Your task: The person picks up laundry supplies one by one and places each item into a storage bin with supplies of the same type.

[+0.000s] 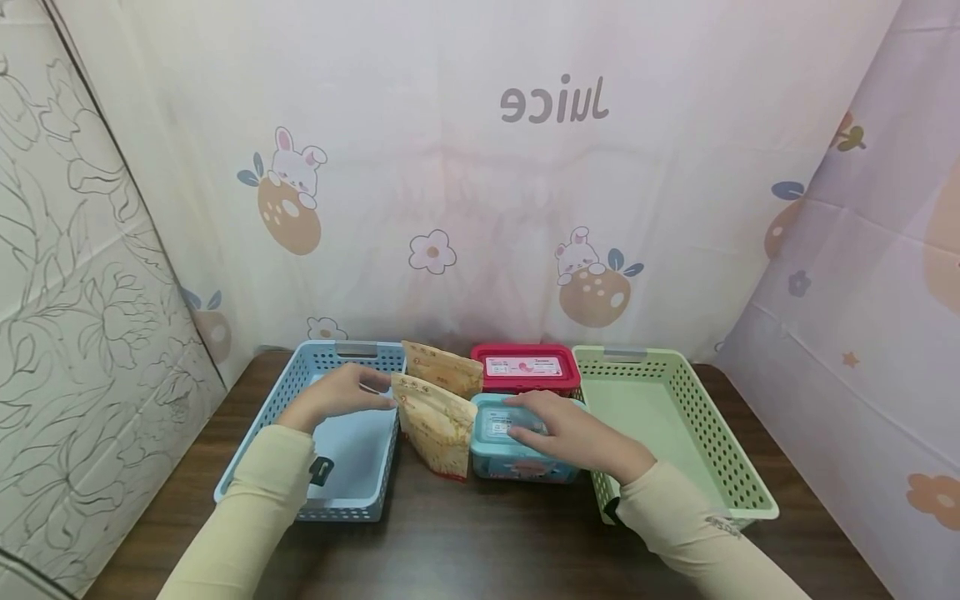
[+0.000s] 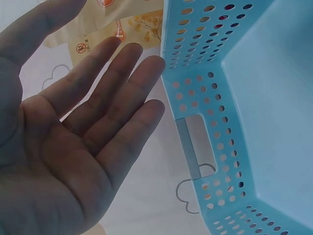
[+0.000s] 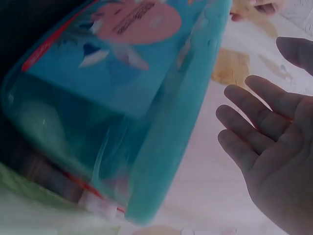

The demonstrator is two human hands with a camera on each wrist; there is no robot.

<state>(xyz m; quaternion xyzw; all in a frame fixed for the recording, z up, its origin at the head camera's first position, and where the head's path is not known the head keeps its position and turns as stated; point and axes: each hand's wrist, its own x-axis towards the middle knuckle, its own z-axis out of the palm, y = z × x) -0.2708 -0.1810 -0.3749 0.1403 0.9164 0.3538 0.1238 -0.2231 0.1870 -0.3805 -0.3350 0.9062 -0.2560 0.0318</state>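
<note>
Left basket (image 1: 352,454) and right basket (image 1: 637,408) at opposite ends of row on worktop (image 1: 465,546). Between them, front pouch (image 1: 435,429) before rear pouch (image 1: 447,368), both next to left basket. Right of pouches, front tub (image 1: 498,454) before rear tub (image 1: 525,368), both beside right basket. Left hand (image 1: 347,396) over left basket, near front pouch; right hand (image 1: 562,429) above front tub. Curtain (image 1: 480,183) behind row.
</note>
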